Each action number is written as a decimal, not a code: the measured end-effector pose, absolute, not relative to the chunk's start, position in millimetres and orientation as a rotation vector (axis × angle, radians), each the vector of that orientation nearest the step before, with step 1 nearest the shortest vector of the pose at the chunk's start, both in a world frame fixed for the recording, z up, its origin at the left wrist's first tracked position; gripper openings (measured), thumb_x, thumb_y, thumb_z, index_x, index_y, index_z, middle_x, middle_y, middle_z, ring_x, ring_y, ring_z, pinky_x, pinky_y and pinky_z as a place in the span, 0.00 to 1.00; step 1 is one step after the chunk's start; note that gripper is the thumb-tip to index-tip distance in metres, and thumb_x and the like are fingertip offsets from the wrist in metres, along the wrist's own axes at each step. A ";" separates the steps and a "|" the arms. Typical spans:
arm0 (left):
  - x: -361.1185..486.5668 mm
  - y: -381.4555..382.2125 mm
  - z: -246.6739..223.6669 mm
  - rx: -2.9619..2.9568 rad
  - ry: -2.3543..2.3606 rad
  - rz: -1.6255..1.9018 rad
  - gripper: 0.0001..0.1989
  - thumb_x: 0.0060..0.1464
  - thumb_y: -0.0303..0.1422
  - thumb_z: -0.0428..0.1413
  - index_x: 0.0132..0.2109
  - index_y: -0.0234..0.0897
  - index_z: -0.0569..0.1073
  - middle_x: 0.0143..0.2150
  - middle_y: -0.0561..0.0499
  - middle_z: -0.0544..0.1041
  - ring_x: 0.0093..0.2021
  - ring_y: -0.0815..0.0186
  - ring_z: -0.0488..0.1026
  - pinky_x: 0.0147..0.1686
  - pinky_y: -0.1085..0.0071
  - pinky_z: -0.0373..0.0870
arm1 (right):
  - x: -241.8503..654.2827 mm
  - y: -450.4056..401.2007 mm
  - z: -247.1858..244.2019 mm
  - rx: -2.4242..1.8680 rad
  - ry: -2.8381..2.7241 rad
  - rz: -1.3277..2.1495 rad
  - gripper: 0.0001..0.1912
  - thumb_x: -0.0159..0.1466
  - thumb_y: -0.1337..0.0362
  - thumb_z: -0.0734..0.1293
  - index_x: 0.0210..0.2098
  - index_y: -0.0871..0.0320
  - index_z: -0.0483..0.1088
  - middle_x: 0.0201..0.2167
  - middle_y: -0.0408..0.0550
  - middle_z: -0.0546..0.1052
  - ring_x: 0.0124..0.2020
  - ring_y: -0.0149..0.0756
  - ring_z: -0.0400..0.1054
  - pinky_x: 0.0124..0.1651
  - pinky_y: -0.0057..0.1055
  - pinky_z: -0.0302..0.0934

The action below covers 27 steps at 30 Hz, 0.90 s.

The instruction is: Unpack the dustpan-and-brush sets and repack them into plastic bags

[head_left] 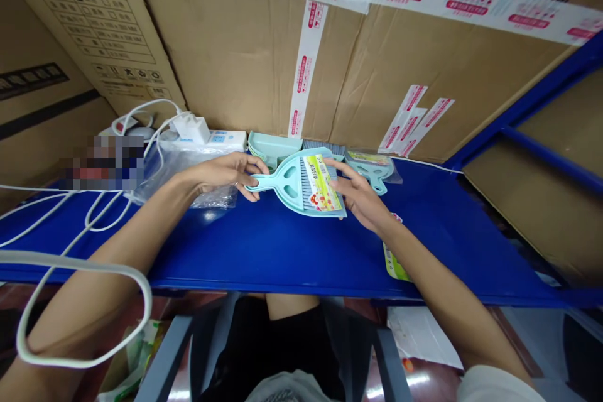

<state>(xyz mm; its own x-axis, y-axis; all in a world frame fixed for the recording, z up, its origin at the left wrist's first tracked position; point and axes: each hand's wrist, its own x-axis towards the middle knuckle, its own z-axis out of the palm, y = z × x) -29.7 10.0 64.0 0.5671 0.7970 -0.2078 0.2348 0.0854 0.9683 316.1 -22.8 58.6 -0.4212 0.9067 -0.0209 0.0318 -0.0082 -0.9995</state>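
Observation:
A light teal dustpan (pixel 298 203) with a matching small brush (pixel 288 183) nested in it is held just above the blue table. My left hand (pixel 228 174) grips the handle end, thumb and fingers closed around it. At the wide end, my right hand (pixel 360 196) pinches the edge, its fingers over a yellow-green label card (pixel 323 182) that lies across the grey bristles. Part of the right fingers is hidden behind the dustpan. Just behind stands another teal dustpan (pixel 272 143), and to the right lies a bagged brush set (pixel 372 168).
Clear plastic bags (pixel 211 198) lie near my left hand, before a white power strip (pixel 230 139). White cables (pixel 101 226) loop across the left side and over my left forearm. A label card (pixel 394 266) lies under my right forearm. Cardboard (pixel 235 50) backs the blue table (pixel 282 257).

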 end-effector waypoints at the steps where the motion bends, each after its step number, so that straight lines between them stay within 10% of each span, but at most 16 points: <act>1: -28.7 9.7 64.1 1.467 0.930 0.543 0.16 0.53 0.31 0.70 0.48 0.36 0.79 0.42 0.49 0.83 0.34 0.63 0.84 0.42 0.61 0.87 | 316.9 -21.4 56.3 -0.991 -1.564 1.511 0.42 0.61 0.51 0.79 0.71 0.45 0.67 0.56 0.50 0.82 0.48 0.45 0.80 0.48 0.41 0.80; 8: -19.6 3.8 68.5 1.459 0.945 0.615 0.17 0.52 0.30 0.70 0.48 0.35 0.78 0.40 0.49 0.83 0.35 0.65 0.83 0.40 0.67 0.85 | 318.3 -14.0 43.2 -0.919 -1.540 1.360 0.40 0.55 0.55 0.85 0.64 0.54 0.75 0.57 0.52 0.82 0.55 0.49 0.78 0.60 0.51 0.76; 17: -18.4 2.3 70.6 1.491 0.934 0.643 0.16 0.54 0.30 0.69 0.49 0.35 0.77 0.40 0.48 0.83 0.35 0.62 0.84 0.40 0.64 0.85 | 321.3 -17.3 51.5 -0.872 -1.656 1.524 0.49 0.60 0.57 0.81 0.75 0.44 0.60 0.67 0.52 0.73 0.57 0.51 0.77 0.51 0.47 0.82; 27: -20.1 2.4 70.4 1.554 0.927 0.658 0.15 0.56 0.33 0.69 0.49 0.35 0.77 0.42 0.47 0.83 0.35 0.63 0.83 0.39 0.65 0.85 | 327.3 -12.9 54.0 -0.798 -1.755 1.526 0.56 0.60 0.59 0.82 0.79 0.41 0.52 0.71 0.51 0.70 0.64 0.51 0.73 0.68 0.53 0.71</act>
